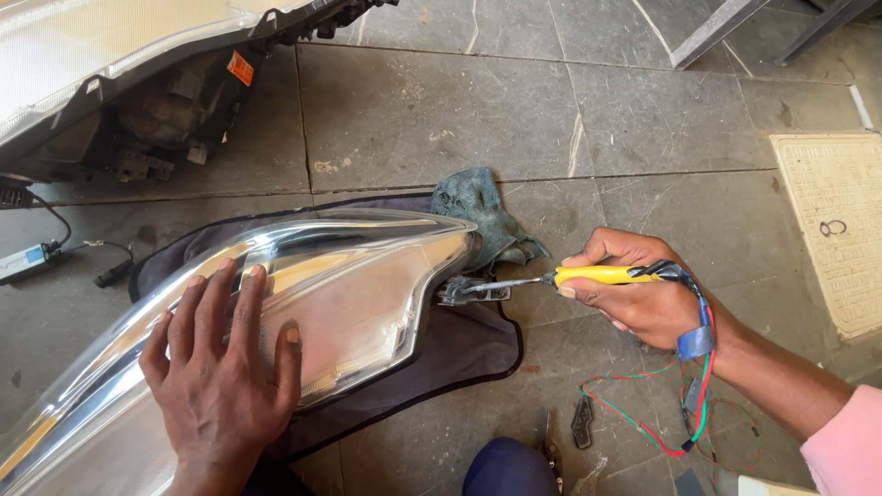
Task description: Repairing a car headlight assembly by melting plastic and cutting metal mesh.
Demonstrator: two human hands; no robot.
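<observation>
While the left hand [220,367] presses flat, fingers spread, on the slick, fragile headlight [303,294], the right hand [634,289] clamps a yellow iron [602,274]; hold the housing, not the lens.

left hand [220,367] flat on headlight lens [349,294], right hand [634,289] gripping yellow-handled soldering iron [570,276] at its bracket [469,291], dark cloth [459,349] beneath

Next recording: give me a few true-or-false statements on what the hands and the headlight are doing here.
1. The left hand lies flat on the headlight lens. True.
2. The right hand holds a red-handled hammer. False: it grips a yellow-handled tool with wires trailing from it.
3. The tool's tip meets the headlight's mounting tab. True.
4. The headlight rests on bare paving. False: a dark cloth lies under it.
5. A green rag lies behind the headlight. True.
</observation>
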